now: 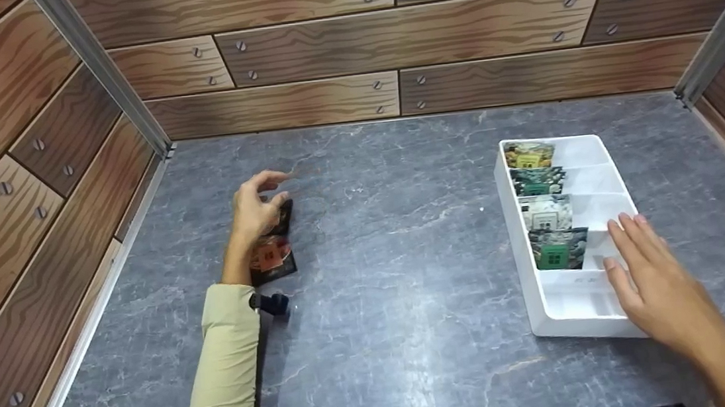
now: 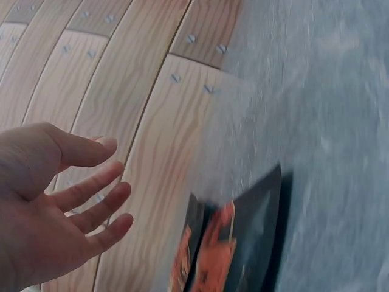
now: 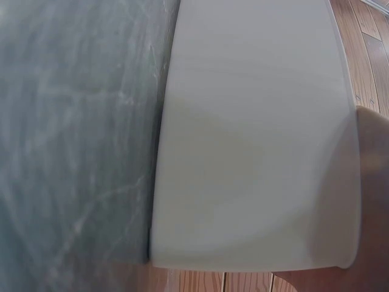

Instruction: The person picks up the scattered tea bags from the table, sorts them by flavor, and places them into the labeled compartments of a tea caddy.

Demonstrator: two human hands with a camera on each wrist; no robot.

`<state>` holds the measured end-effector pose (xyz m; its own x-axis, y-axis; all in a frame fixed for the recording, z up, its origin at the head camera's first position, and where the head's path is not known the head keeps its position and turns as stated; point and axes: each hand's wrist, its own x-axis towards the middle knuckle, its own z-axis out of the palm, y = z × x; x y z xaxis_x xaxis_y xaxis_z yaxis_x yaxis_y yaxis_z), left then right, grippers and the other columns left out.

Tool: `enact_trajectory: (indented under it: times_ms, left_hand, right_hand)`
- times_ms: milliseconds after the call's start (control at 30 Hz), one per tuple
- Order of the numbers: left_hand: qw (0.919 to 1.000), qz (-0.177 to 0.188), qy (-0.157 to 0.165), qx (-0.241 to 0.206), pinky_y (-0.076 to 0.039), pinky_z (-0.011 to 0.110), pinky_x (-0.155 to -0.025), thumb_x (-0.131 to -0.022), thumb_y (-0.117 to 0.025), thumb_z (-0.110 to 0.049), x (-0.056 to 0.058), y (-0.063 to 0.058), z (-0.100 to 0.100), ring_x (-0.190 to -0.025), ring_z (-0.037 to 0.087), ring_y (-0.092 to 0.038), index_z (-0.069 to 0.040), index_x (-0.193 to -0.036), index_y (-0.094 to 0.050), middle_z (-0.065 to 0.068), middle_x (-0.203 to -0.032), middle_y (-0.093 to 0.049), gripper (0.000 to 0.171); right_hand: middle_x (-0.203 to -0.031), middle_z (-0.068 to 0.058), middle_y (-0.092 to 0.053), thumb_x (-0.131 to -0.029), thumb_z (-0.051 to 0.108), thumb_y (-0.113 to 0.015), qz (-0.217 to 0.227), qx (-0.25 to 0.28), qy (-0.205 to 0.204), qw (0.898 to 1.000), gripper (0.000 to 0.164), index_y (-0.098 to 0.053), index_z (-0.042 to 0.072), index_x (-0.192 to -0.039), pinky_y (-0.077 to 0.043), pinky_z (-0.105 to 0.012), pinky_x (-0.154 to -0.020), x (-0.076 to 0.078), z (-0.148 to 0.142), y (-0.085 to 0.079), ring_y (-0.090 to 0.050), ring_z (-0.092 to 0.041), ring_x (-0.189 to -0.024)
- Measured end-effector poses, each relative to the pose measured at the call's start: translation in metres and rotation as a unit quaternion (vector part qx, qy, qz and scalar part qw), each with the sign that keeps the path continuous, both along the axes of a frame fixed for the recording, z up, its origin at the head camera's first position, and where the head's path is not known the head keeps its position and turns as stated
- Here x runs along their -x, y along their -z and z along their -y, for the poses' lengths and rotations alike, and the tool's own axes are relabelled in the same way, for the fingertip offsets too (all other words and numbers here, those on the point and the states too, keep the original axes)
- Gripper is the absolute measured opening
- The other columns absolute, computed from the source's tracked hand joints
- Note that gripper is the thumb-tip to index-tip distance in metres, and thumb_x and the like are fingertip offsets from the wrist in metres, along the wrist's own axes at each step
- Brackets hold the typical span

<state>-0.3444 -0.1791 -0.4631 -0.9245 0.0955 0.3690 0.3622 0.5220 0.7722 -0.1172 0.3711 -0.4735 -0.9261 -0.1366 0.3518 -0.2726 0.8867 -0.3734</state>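
On the left of the table, my left hand hovers beside and over two black sachets with orange labels, thumb and fingers apart with nothing between them. The nearer sachet lies mostly in sight, while the hand partly covers the farther sachet. In the left wrist view the relaxed left hand is left of the sachets. My right hand lies along the right rim of a white divided tray, fingers straight. The tray's outer wall fills the right wrist view.
Inside the tray, one per compartment, stand a yellow sachet, a dark green sachet, a white sachet and a green-labelled sachet. Wood-patterned panels border the grey marbled table at the back and sides.
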Motion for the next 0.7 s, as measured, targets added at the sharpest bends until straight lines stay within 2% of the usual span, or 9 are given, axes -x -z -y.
enact_trajectory:
  times_ms: [233,333,467,567,700]
  left_hand:
    - [0.9992,0.028,-0.024,0.015,-0.053,0.056,-0.098,-0.088,-0.073,0.007,0.002,0.011,0.018,-0.116,0.048,-0.061,0.006,-0.118,-0.07,0.027,-0.123,-0.067,0.03]
    - [0.9981,0.04,-0.039,0.027,-0.052,0.055,-0.1,-0.09,-0.072,0.005,0.001,0.015,0.023,-0.118,0.048,-0.059,0.005,-0.122,-0.068,0.028,-0.125,-0.065,0.032]
    - [0.9947,0.057,-0.065,0.055,-0.051,0.054,-0.101,-0.091,-0.073,0.001,0.0,0.018,0.029,-0.119,0.045,-0.059,0.003,-0.124,-0.068,0.026,-0.128,-0.063,0.033]
    - [0.9915,0.073,-0.079,0.074,-0.047,0.056,-0.103,-0.09,-0.076,-0.001,0.001,0.02,0.033,-0.12,0.045,-0.058,0.002,-0.123,-0.069,0.028,-0.128,-0.063,0.034]
    - [0.9882,0.104,-0.084,0.076,-0.044,0.058,-0.104,-0.089,-0.078,-0.002,0.001,0.023,0.04,-0.121,0.045,-0.057,0.003,-0.122,-0.069,0.03,-0.128,-0.063,0.035]
  right_hand:
    - [-0.162,-0.03,-0.026,-0.108,0.02,-0.045,-0.001,0.0,-0.003,1.0,0.056,-0.033,-0.007,-0.155,-0.001,-0.043,-0.127,0.0,0.0,0.0,-0.013,-0.038,-0.155]
    - [-0.162,-0.03,-0.027,-0.108,0.02,-0.045,-0.004,0.002,-0.004,1.0,0.055,-0.033,-0.007,-0.155,-0.003,-0.046,-0.127,-0.001,0.0,0.0,-0.013,-0.039,-0.155]
    - [-0.161,-0.03,-0.028,-0.108,0.019,-0.045,-0.008,0.004,-0.005,1.0,0.055,-0.034,-0.008,-0.154,-0.005,-0.05,-0.126,-0.001,0.001,0.0,-0.014,-0.039,-0.155]
    - [-0.161,-0.03,-0.028,-0.108,0.019,-0.045,-0.007,0.004,-0.004,1.0,0.055,-0.034,-0.008,-0.155,-0.004,-0.049,-0.126,-0.001,0.001,0.0,-0.015,-0.039,-0.155]
    - [-0.161,-0.03,-0.028,-0.108,0.019,-0.046,-0.007,0.003,-0.005,1.0,0.055,-0.034,-0.008,-0.155,-0.003,-0.046,-0.127,0.0,0.0,0.0,-0.015,-0.04,-0.154]
